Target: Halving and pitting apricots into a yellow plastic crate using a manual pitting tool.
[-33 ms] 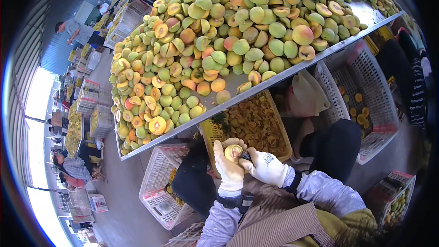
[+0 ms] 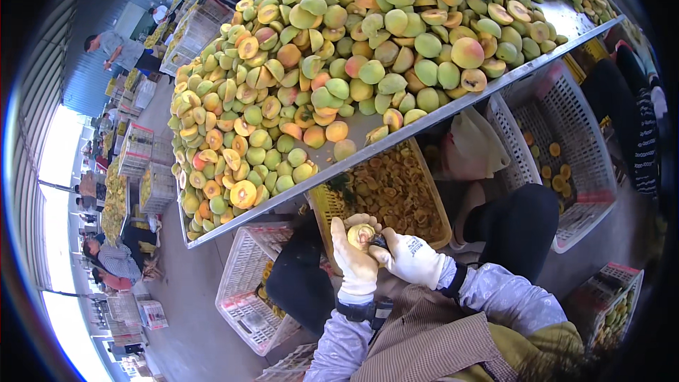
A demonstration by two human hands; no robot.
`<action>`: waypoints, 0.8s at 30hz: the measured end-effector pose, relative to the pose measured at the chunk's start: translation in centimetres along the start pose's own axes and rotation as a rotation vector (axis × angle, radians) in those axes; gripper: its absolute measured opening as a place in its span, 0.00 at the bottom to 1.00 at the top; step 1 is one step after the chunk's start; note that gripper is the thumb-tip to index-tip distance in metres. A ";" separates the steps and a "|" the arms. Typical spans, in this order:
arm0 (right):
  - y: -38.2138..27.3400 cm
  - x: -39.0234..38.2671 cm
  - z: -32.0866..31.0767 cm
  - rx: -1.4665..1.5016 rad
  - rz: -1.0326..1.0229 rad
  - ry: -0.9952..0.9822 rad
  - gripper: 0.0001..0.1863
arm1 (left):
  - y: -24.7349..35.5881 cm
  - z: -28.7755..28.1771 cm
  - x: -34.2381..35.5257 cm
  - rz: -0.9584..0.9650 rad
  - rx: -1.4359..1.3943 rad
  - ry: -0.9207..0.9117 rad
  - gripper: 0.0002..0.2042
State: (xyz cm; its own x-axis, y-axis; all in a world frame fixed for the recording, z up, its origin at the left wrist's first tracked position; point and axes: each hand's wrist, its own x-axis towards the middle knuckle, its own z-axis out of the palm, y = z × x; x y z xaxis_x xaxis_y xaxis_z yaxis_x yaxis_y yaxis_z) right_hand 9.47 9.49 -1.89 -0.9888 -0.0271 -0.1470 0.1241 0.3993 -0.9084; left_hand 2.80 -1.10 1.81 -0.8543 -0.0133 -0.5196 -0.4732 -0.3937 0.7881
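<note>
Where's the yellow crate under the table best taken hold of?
Probably by its right rim, near the closer corner, coming from the person's side: the table covers the crate's far end, and loose fruit pieces fill its middle.

- On the gloved right hand, small dark print we cannot read.
- On the dark garment at far right, white marks we cannot read.
</note>
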 end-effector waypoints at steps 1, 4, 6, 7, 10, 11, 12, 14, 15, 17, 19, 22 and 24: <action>0.1 0.0 0.0 -0.001 0.000 -0.014 0.23 | -0.1 0.1 -0.2 0.015 0.056 -0.005 0.25; -0.3 0.0 -0.6 0.001 0.004 -0.121 0.25 | -0.4 -0.8 0.1 0.088 0.150 -0.054 0.25; -0.1 0.0 -0.6 0.156 -0.028 -0.150 0.25 | -1.0 -1.9 0.7 0.147 0.192 -0.107 0.27; 0.0 0.1 -0.6 0.233 -0.043 -0.164 0.26 | -1.5 -2.5 0.9 0.177 0.214 -0.136 0.29; 0.1 0.3 -0.7 0.258 -0.060 -0.174 0.27 | -1.2 -2.5 0.9 0.187 0.210 -0.155 0.27; -0.1 0.3 -0.7 0.179 -0.039 -0.188 0.26 | -1.1 -2.4 0.9 0.177 0.197 -0.147 0.25; -0.3 0.3 -0.9 0.099 -0.019 -0.202 0.25 | -0.8 -2.6 1.1 0.138 0.257 -0.160 0.26; 0.0 0.2 -0.7 0.075 -0.011 -0.198 0.25 | 0.1 -2.5 1.4 0.056 0.377 -0.191 0.27; 0.9 0.1 -0.1 0.129 -0.023 -0.182 0.24 | 0.4 -2.0 1.3 0.118 0.502 -0.175 0.27; 1.4 0.1 -0.3 0.351 0.084 -0.333 0.25 | 1.8 -1.4 0.3 0.155 0.571 -0.252 0.27; 1.3 0.9 -1.5 0.683 0.327 -0.670 0.25 | 2.3 -1.3 0.1 0.125 0.492 -0.283 0.28; 0.5 0.7 -1.2 0.285 0.046 -0.376 0.28 | 1.7 -2.2 1.1 0.234 0.598 -0.346 0.28; 1.4 0.3 -0.3 0.235 0.016 -0.307 0.27 | 1.3 -1.9 1.5 0.328 0.849 -0.329 0.28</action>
State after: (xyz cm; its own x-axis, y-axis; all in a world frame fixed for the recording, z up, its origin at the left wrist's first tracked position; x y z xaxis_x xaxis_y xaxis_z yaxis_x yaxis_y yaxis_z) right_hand 9.28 10.30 -3.11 -0.9201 -0.3100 -0.2396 0.1898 0.1821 -0.9648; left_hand 1.32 -3.39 1.42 -0.9281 0.3041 -0.2148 -0.0884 0.3806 0.9205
